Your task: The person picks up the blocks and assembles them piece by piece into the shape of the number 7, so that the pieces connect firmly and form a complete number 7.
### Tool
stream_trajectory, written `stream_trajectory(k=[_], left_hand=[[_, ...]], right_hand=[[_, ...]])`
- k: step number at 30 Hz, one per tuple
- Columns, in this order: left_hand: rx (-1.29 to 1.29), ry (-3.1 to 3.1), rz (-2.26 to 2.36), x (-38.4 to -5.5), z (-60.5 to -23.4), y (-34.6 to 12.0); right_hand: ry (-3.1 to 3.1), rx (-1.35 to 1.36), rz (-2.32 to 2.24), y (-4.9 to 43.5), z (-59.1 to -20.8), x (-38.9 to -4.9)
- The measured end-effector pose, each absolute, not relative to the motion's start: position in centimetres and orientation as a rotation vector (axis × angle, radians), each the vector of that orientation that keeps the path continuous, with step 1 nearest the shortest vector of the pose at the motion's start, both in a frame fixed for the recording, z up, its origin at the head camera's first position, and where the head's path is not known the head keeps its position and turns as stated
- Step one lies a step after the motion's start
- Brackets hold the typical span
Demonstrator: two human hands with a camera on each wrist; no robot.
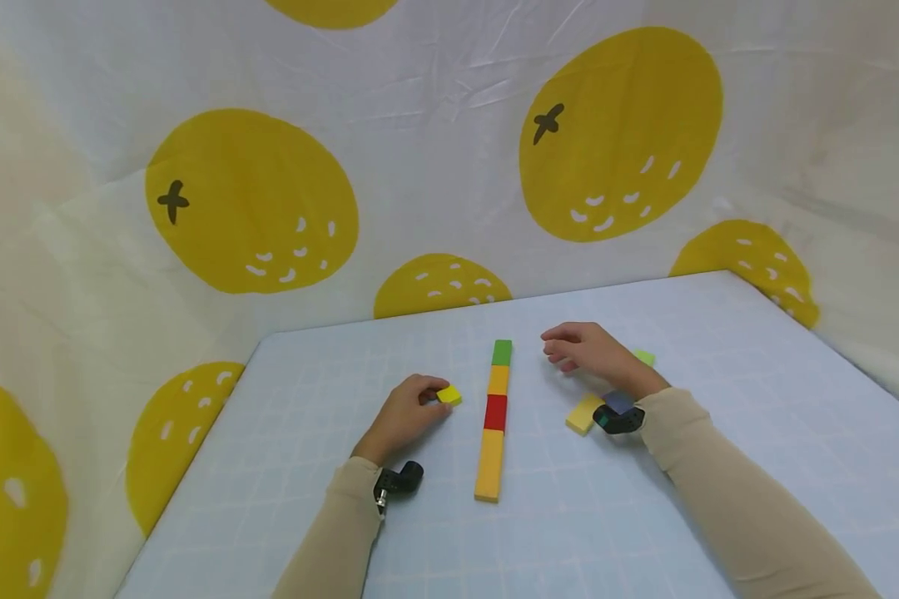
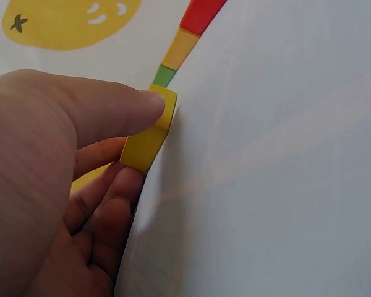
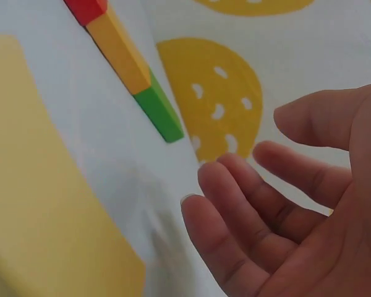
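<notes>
My left hand [image 1: 408,416] pinches a yellow block [image 2: 143,145] between thumb and fingers, just left of a straight row of blocks. In that row, from far to near, come a green block [image 1: 502,352], an orange block [image 1: 499,380], a red block [image 1: 496,413] and a longer orange block [image 1: 489,466], set end to end. My right hand [image 1: 588,353] hovers to the right of the row's far end, its fingers loosely bent and nothing between them, as the right wrist view shows.
Under the right wrist lie a pale yellow block [image 1: 584,414] and a blue block [image 1: 618,403], partly covered by the wrist camera. A light green block [image 1: 645,357] peeks out behind the right forearm. A fruit-patterned curtain [image 1: 434,208] stands along the table's far edge.
</notes>
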State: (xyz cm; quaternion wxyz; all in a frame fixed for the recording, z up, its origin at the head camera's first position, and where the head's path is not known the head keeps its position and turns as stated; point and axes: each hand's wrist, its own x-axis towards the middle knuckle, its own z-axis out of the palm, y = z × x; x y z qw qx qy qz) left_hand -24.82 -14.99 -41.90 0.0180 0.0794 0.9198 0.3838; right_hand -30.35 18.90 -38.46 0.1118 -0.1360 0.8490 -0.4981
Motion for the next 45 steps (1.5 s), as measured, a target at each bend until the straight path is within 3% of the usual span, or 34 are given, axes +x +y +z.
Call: stream_trajectory(k=[45], left_hand=[[0.221,2.913,1.072,-24.8,-41.7,-14.6]], right_hand=[[2.676,-0.208,-1.430,28.0,-39.5,-25.8]])
